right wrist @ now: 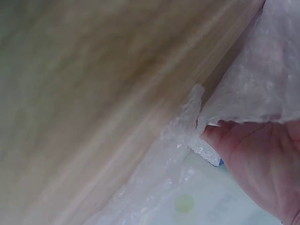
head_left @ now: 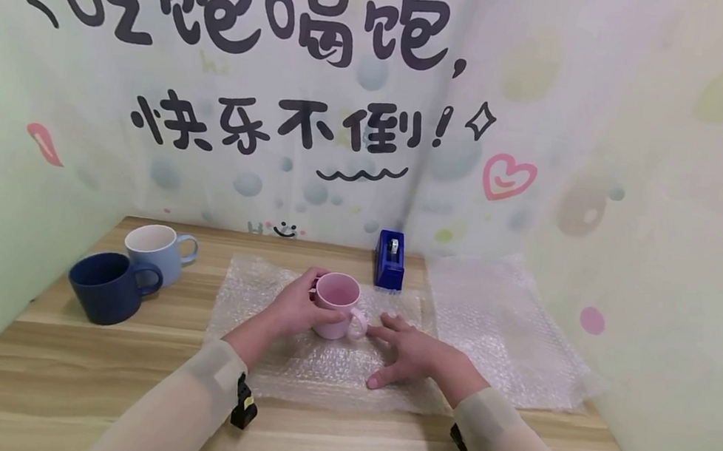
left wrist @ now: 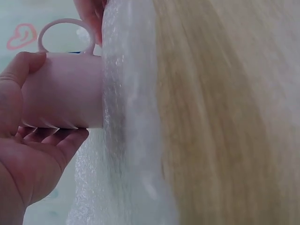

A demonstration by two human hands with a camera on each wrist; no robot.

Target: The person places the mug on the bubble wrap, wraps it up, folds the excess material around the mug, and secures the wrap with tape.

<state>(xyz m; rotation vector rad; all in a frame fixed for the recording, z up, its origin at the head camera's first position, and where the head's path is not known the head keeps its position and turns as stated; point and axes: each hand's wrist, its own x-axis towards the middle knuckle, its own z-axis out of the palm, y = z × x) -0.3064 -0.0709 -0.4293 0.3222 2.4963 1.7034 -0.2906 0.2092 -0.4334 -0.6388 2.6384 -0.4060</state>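
A pink mug [head_left: 327, 323] stands upright on a sheet of bubble wrap [head_left: 324, 377] in mid-table, its handle toward the right. My left hand [head_left: 296, 306] grips the mug from the left. In the left wrist view, thumb and fingers lie on either side of the mug [left wrist: 65, 89]. Fingers spread, my right hand [head_left: 415, 352] is at the right part of the wrap, fingertips close to the mug's handle. The right wrist view shows the palm [right wrist: 258, 159], with the fingers mostly hidden behind bubble wrap [right wrist: 262, 79].
A dark blue mug [head_left: 105, 297] and a light blue mug [head_left: 160, 260] stand at the left of the wooden table [head_left: 116, 376]. Behind the wrap is a blue tape dispenser [head_left: 389, 273]. Another bubble wrap sheet [head_left: 497, 330] lies at the right, against a printed wall cloth [head_left: 337, 208].
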